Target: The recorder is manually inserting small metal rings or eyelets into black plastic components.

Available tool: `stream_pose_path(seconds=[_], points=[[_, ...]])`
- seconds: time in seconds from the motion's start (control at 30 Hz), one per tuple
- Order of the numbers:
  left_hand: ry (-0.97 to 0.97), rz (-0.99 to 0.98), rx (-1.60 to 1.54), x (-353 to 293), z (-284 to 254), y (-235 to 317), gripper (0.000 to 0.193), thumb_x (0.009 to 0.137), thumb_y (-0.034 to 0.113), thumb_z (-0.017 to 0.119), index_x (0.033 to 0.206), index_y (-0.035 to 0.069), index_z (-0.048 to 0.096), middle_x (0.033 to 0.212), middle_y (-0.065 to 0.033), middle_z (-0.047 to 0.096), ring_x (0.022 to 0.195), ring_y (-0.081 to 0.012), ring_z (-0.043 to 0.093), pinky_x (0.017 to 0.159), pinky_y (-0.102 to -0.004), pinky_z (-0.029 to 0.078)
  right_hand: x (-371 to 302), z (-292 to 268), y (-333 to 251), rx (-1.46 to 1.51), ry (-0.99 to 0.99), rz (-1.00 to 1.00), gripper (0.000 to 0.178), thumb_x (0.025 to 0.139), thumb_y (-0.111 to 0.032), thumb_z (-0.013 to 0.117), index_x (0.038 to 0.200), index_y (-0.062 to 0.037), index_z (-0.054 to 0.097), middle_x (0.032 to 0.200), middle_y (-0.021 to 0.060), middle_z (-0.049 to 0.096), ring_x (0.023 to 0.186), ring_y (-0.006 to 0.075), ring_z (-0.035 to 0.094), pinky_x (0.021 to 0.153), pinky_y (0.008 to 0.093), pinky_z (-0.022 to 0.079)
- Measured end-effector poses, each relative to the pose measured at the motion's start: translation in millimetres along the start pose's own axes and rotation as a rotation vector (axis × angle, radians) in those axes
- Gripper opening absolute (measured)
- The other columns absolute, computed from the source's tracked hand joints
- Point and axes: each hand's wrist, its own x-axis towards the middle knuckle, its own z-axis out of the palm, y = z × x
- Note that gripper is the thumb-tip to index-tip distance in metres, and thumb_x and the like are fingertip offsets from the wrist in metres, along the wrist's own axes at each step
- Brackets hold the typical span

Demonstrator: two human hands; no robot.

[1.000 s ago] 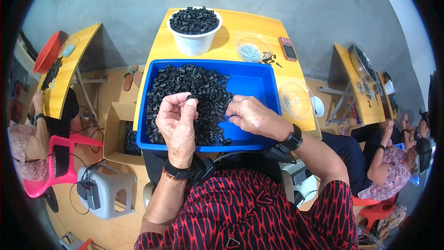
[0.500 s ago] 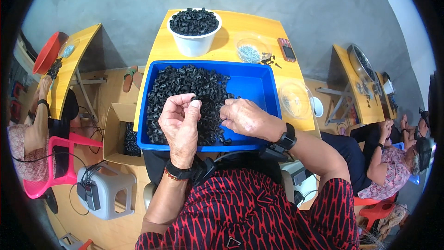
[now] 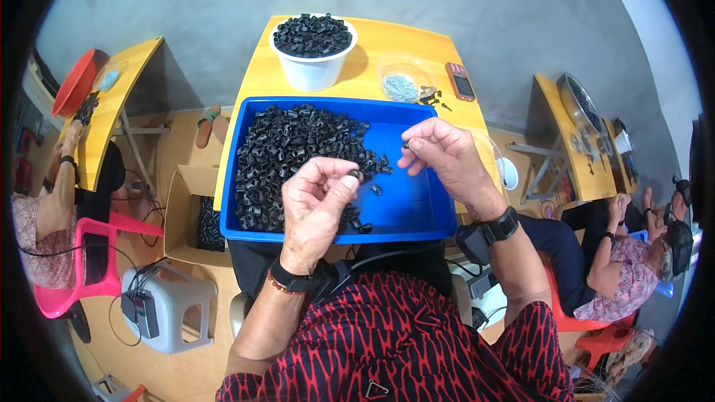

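Observation:
My left hand (image 3: 316,212) is over the middle of a blue plastic tray (image 3: 453,208), pinching a small black plastic clip (image 3: 354,173) between thumb and forefinger. Above the tray's right side, my right hand (image 3: 450,160) has thumb and forefinger pressed together. A tiny dark bit shows at their tips, too small to name. A heap of black plastic clips (image 3: 290,141) fills the left part of the tray. A few loose ones, such as a single clip (image 3: 377,189), lie on the blue bottom to the right.
Behind the tray, a white bucket (image 3: 309,71) full of black pieces stands on the yellow table (image 3: 253,78). Beside it are a clear dish (image 3: 402,85) of silvery pieces and a phone (image 3: 461,82). A cardboard box (image 3: 179,216) and grey stool (image 3: 175,301) stand left. People sit on both sides.
My right hand has lifted from the heap and moved right and away from me. My left hand has shifted right with its clip. Loose clips now show on the tray's bottom.

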Motion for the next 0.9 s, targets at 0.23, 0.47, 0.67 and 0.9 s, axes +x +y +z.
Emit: stream_pose_path(seconds=[0.23, 0.47, 0.67, 0.9], points=[[-0.103, -0.097, 0.005, -3, 7, 0, 0.016, 0.091, 0.004, 0.069, 0.106, -0.001, 0.065, 0.091, -0.0056, 0.07, 0.075, -0.0077, 0.061, 0.071, -0.0221, 0.053, -17, 30, 1, 0.074, -0.064, -0.039, 0.009, 0.097, -0.008, 0.062, 0.104, -0.0021, 0.062, 0.085, 0.0041, 0.066, 0.072, 0.0091, 0.065, 0.057, 0.0217, 0.051], [-0.087, -0.102, 0.04, -3, 5, 0, 0.013, 0.09, 0.001, 0.068, 0.103, -0.002, 0.066, 0.088, -0.0041, 0.069, 0.074, -0.0079, 0.062, 0.07, -0.0224, 0.053, -21, 44, -8, -0.065, -0.12, -0.037, 0.008, 0.095, -0.002, 0.063, 0.102, -0.001, 0.065, 0.086, 0.0028, 0.068, 0.075, 0.0072, 0.064, 0.066, 0.0224, 0.052], [-0.079, -0.109, 0.032, -3, 6, 0, 0.013, 0.09, 0.0, 0.068, 0.102, -0.002, 0.066, 0.087, -0.0039, 0.069, 0.073, -0.0077, 0.062, 0.068, -0.0221, 0.053, -25, 45, -2, -0.058, -0.079, -0.046, 0.013, 0.093, 0.001, 0.063, 0.105, 0.0002, 0.067, 0.089, 0.0046, 0.07, 0.076, 0.0086, 0.065, 0.068, 0.0238, 0.054], [-0.087, -0.117, 0.023, -3, 3, -3, 0.012, 0.089, 0.0, 0.069, 0.101, -0.002, 0.068, 0.087, -0.0041, 0.069, 0.072, -0.0078, 0.062, 0.067, -0.0219, 0.053, -28, 49, -6, -0.185, -0.008, -0.138, 0.013, 0.09, 0.003, 0.065, 0.103, 0.0001, 0.068, 0.088, 0.0067, 0.069, 0.072, 0.0109, 0.066, 0.064, 0.0245, 0.054]])
